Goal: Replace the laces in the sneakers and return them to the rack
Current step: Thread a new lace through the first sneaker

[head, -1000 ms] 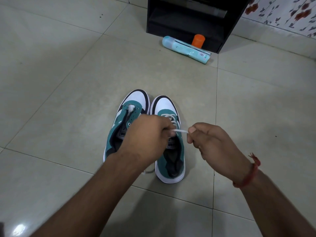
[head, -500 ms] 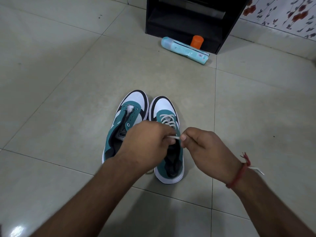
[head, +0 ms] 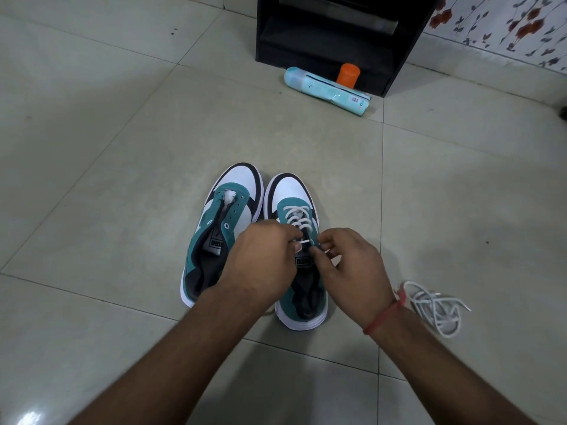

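Observation:
Two teal, white and black sneakers stand side by side on the tiled floor. The left sneaker (head: pixel 228 210) has bare eyelets. A white lace (head: pixel 297 216) crosses the lower eyelets of the right sneaker (head: pixel 291 191). My left hand (head: pixel 260 262) pinches the lace end over the right sneaker's tongue. My right hand (head: pixel 349 265) is close against it, fingers curled at an upper eyelet on the same lace. A second loose white lace (head: pixel 435 305) lies bundled on the floor right of my right wrist.
A black rack (head: pixel 337 35) stands at the far wall. In front of it lie a light-blue tube-shaped pack (head: pixel 325 88) and an orange cap (head: pixel 347 74). Floral wall tiles (head: pixel 506 26) are at the far right. Bare tiles surround the sneakers.
My right hand has moved left from a stretched lace to meet my left hand over the right sneaker. The view tilted down, and the loose lace on the floor came into sight.

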